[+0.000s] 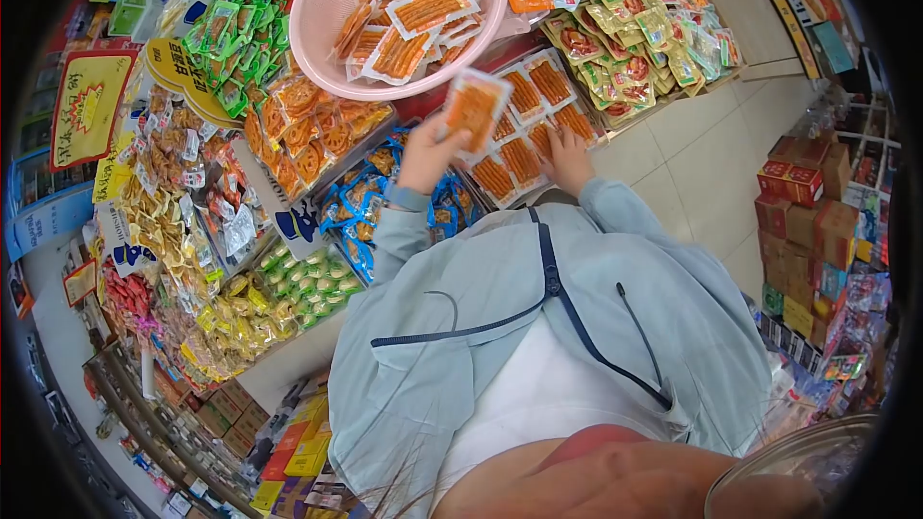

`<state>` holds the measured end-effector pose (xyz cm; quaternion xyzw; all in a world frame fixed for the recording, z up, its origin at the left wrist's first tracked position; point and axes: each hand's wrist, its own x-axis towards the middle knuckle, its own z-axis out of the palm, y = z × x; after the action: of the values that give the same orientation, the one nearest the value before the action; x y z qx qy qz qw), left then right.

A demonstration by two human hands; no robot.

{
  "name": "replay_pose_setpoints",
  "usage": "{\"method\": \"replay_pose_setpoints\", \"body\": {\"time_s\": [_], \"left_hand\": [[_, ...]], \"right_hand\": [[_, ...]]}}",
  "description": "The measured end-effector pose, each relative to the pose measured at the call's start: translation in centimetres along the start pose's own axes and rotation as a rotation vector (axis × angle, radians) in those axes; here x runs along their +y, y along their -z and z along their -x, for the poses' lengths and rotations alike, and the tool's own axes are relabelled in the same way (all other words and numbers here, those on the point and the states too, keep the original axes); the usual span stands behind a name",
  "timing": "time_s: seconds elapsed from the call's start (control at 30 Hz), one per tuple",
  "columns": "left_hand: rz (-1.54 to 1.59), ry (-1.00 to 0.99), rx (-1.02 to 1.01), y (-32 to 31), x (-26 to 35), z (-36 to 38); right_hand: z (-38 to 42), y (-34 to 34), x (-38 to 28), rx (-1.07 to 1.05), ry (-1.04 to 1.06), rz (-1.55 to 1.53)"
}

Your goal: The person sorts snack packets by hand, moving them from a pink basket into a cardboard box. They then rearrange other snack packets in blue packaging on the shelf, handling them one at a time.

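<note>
My left hand (424,158) is closed on a clear packet of orange snack sticks (477,112), held up at a tilt by its left edge. My right hand (569,161) reaches down over a display box (510,200), fingers apart and resting on one of its packets. Similar flat packets (523,160) lie there in neat rows, some partly hidden by my hands. Just beyond, a pink plastic basket (306,38) holds a loose pile of the same kind of packets (423,10).
Green-wrapped snacks (231,24), orange round snacks (303,125) and blue packets (358,207) fill the left side. Gold packets (625,38) lie to the right of the box. Tiled floor (663,192) shows at right, with stacked cartons (803,216) past it.
</note>
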<state>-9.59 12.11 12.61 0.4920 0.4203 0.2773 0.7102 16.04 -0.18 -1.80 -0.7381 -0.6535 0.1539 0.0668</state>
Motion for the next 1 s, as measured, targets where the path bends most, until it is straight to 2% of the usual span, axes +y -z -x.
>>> {"method": "replay_pose_setpoints", "body": {"time_s": [0.13,0.2,0.3,0.4,0.5,0.6,0.7,0.8,0.9,0.97,1.0], "left_hand": [[0.013,-0.32,0.32,3.0,7.3,-1.0],[-0.163,-0.554,0.432,6.5,7.8,-4.2],[-0.269,-0.566,0.471,9.0,9.6,-6.8],[-1.248,-0.356,0.821,10.2,9.5,-9.2],[-1.703,-0.082,0.87,10.2,8.5,-10.7],[-1.69,-0.152,0.828,10.4,8.2,-10.6],[-1.513,-0.261,0.877,11.3,7.6,-10.9],[-1.33,-0.682,0.996,11.3,6.7,-10.0],[-1.188,-0.987,0.941,5.4,6.9,-5.9],[-1.134,-0.939,0.733,0.8,3.5,-3.6],[-1.154,-0.892,0.423,-1.4,3.4,-2.4]], "right_hand": [[0.4,-1.5,-0.6,0.05,-0.001,0.182],[0.6,-0.9,-0.5,0.037,0.036,0.2],[0.7,-0.7,-0.4,0.037,0.057,0.225],[0.6,-0.7,-0.4,0.037,0.055,0.224],[0.7,-0.7,-0.3,0.046,0.056,0.22],[0.8,-0.5,-0.5,0.04,0.054,0.23],[0.5,-0.4,-0.6,0.011,0.046,0.207],[0.5,-0.4,-0.6,0.006,0.034,0.177],[0.5,-0.5,0.0,0.066,0.055,0.105],[0.6,-1.1,0.1,0.109,0.07,0.064],[0.5,-1.4,0.3,0.128,0.073,0.061]]}}
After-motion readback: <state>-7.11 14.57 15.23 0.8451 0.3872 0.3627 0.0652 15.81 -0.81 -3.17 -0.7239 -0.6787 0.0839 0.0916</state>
